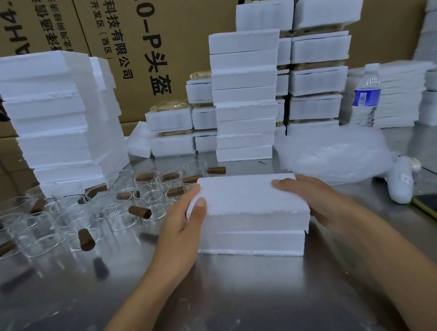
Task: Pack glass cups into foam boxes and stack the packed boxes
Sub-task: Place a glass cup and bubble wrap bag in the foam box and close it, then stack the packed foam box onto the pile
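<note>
1. Shiny steel worktop (238, 297), flecked white.
2. White, grainy foam box (251, 215), a closed rectangular block, sits on it before me.
3. My left hand (188, 221) and right hand (314, 198) grip its ends.
4. Clear cups (65, 225), brown handles, stand left.

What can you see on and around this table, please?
closed white foam box: one, white, table centre
stacks of white foam boxes: several, white, back and left
clear glass cups with brown handles: many, clear, table left
clear plastic water bottle: one, blue label, back right
crumpled translucent plastic wrap: one, whitish, right of centre
brown cardboard cartons: several, brown, behind table
left hand: one, gripping box's left end
right hand: one, gripping box's right end
</note>
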Motion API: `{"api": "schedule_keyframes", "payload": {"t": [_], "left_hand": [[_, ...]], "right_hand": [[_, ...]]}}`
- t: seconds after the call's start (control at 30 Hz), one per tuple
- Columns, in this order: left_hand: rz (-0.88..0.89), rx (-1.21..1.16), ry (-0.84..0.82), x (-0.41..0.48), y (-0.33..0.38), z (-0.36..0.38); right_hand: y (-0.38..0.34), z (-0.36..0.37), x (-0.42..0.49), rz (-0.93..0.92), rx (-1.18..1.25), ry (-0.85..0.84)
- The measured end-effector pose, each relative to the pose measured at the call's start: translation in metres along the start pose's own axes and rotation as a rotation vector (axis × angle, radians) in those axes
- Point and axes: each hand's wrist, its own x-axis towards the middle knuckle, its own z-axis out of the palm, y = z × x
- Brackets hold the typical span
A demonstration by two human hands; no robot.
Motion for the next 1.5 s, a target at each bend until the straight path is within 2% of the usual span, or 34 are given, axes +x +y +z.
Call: {"api": "schedule_keyframes", "payload": {"t": [0.1, 0.33, 0.47, 0.63, 0.73, 0.97, 1.13, 1.23, 1.33, 1.4, 1.5], "left_hand": [[0.002, 0.046, 0.004, 0.000, 0.003, 0.001], [-0.054, 0.010, -0.045, -0.001, 0.007, -0.003], [-0.076, 0.046, -0.093, 0.000, 0.005, -0.006], [-0.133, -0.104, -0.076, -0.001, 0.004, -0.003], [-0.080, -0.132, -0.020, -0.005, 0.010, 0.001], [0.089, -0.077, 0.046, 0.002, 0.026, 0.009], [0.140, -0.268, -0.113, 0.021, 0.016, 0.018], [0.119, -0.213, -0.223, 0.028, 0.003, 0.029], [0.092, -0.153, -0.256, 0.032, -0.013, 0.039], [0.110, -0.067, -0.260, 0.034, -0.021, 0.043], [0.185, -0.024, -0.240, 0.035, -0.027, 0.046]], "right_hand": [[-0.001, -0.001, 0.000, 0.056, 0.021, -0.031], [-0.008, 0.001, -0.009, 0.094, -0.022, 0.014], [-0.013, -0.005, -0.017, 0.160, 0.076, -0.017], [-0.015, -0.010, -0.021, 0.219, -0.050, -0.053], [-0.016, -0.009, -0.022, 0.212, -0.027, -0.071], [-0.023, -0.013, -0.027, 0.188, 0.206, -0.135], [-0.034, -0.022, -0.029, 0.021, 0.382, 0.020], [-0.041, -0.028, -0.024, -0.116, 0.477, 0.153], [-0.050, -0.028, -0.005, -0.220, 0.537, 0.235], [-0.057, -0.028, 0.014, -0.243, 0.529, 0.325], [-0.069, -0.024, 0.050, -0.244, 0.367, 0.463]]}}
